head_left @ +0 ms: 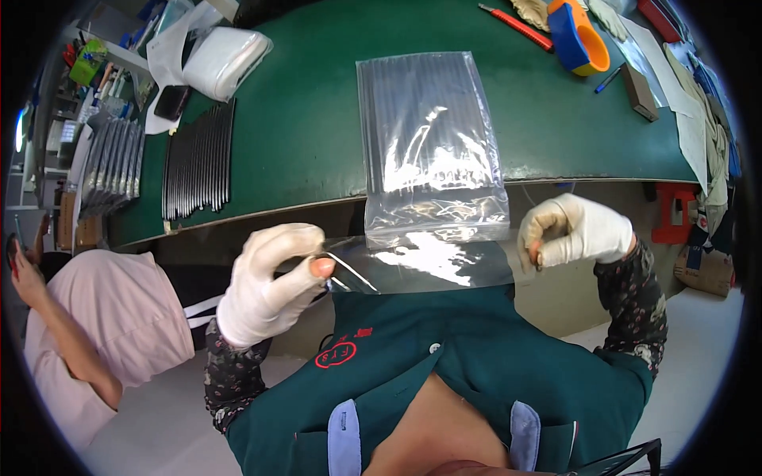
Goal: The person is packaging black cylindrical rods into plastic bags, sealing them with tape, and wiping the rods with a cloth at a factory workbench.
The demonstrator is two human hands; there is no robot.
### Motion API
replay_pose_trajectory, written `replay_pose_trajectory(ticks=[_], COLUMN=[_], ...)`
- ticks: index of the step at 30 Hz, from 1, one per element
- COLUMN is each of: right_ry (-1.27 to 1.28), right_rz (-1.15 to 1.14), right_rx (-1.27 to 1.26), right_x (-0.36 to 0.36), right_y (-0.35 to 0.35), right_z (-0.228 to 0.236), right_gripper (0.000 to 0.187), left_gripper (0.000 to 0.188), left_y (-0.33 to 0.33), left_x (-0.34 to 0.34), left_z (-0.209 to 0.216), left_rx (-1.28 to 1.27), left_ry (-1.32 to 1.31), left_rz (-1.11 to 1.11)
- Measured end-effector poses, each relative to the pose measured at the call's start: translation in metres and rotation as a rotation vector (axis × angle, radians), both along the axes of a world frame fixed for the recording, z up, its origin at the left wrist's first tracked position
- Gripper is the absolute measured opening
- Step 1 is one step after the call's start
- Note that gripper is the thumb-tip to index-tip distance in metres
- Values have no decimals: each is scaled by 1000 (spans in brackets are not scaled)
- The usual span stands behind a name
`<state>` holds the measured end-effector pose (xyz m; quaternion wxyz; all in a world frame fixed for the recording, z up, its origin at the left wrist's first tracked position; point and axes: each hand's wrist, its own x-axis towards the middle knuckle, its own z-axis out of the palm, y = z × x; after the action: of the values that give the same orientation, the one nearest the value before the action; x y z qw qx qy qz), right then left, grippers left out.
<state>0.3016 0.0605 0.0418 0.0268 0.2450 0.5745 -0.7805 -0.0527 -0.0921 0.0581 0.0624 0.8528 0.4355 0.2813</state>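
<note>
In front of my chest, a transparent plastic sheet or flat bag (pixel 448 278) is stretched sideways, with glare across it. Its left end is pinched between the thumb and fingers of my left hand (pixel 274 282), in a white glove with a bare fingertip. My right hand (pixel 575 230), gloved the same way, is by the sheet's right end. Its thumb and finger are closed, but what lies between them is too small to make out. Just beyond the sheet, a stack of transparent plastic bags (pixel 429 127) lies on the green table (pixel 298 95), overhanging its near edge.
Left on the table are a row of thin black rods (pixel 198 163), bagged rods (pixel 111 166), a black phone-like object (pixel 172 101) and a white wrapped pack (pixel 226 63). A tape dispenser (pixel 567 40), red cutter (pixel 520 30) and brown block (pixel 639 91) lie right. Another person (pixel 111 317) is at left.
</note>
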Motion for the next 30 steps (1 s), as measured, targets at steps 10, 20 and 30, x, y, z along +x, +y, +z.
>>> replay_pose_trajectory(ticks=[10,20,30], right_ry=[-359,-417,-387], right_rz=[-132,-160,-166], right_rx=[224,297,221], right_x=[8,-8,-1], right_y=[-23,-6,-4], right_z=[-43,-35,-11], right_gripper=[10,12,11], left_gripper=[32,33,48], left_y=[-11,9,10], left_x=[9,-5,-4], left_z=[-62,-55,-44], left_rx=[-103,-11,-46], left_ry=[236,309,159], left_rz=[78,66,61])
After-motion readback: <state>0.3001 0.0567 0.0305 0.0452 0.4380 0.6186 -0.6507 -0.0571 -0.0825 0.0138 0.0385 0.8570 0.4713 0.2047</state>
